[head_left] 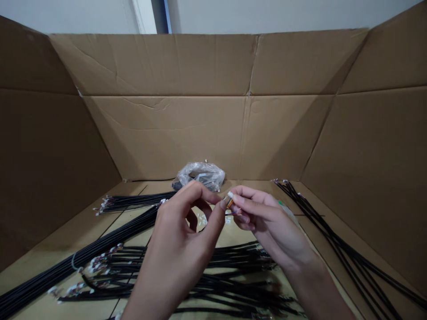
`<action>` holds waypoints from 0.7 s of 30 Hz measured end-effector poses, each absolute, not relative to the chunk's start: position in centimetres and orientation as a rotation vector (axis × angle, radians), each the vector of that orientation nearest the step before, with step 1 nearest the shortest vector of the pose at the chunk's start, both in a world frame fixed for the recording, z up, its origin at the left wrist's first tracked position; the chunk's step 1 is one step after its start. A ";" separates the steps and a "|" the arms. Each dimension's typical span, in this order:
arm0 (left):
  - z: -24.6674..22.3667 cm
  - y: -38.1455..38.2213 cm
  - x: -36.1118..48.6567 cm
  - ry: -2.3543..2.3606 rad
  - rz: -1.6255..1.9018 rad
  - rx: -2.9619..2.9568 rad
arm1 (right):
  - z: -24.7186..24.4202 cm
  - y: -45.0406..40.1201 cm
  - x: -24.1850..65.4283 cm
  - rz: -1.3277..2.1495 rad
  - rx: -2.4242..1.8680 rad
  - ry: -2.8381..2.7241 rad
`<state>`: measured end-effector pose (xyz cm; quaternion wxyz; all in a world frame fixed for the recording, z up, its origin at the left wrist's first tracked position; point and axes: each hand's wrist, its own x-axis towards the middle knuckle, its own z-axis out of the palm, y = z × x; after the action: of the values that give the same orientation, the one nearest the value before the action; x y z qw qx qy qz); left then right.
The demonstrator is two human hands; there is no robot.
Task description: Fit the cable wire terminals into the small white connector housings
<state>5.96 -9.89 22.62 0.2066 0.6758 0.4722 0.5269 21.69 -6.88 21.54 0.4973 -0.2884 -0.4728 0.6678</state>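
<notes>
Near the middle of the view my two hands meet around a small white connector (230, 194) with thin coloured wires (229, 203) running from it. My right hand (263, 213) pinches the connector between thumb and fingertips. Thumb and forefinger of my left hand (187, 226) are closed on the coloured wires just beside it. Part of the wires is hidden by the fingers. Behind and below the hands lie small loose white connectors (228, 219). Several black cables (230, 284) with connector ends lie beneath my wrists.
A thick bundle of black cables (113, 242) runs along the left, with another bunch (133, 202) behind it. More black cables (328, 235) lie at the right. A clear plastic bag (203, 175) sits by the back cardboard wall (167, 133); cardboard also rises at both sides.
</notes>
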 end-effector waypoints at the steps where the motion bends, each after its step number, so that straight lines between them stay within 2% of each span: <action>1: 22.5 -9.8 6.0 1.319 1.477 1.897 | 21.5 -6.9 21.6 1.621 -0.699 -1.142; 21: 22.7 -10.5 5.9 1.450 1.447 2.186 | 21.1 -7.0 21.3 1.655 -0.728 -1.089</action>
<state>5.89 -10.48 22.67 0.0726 0.7277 0.4827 0.4818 21.30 -6.96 21.14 0.4927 -0.3002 -0.4489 0.6823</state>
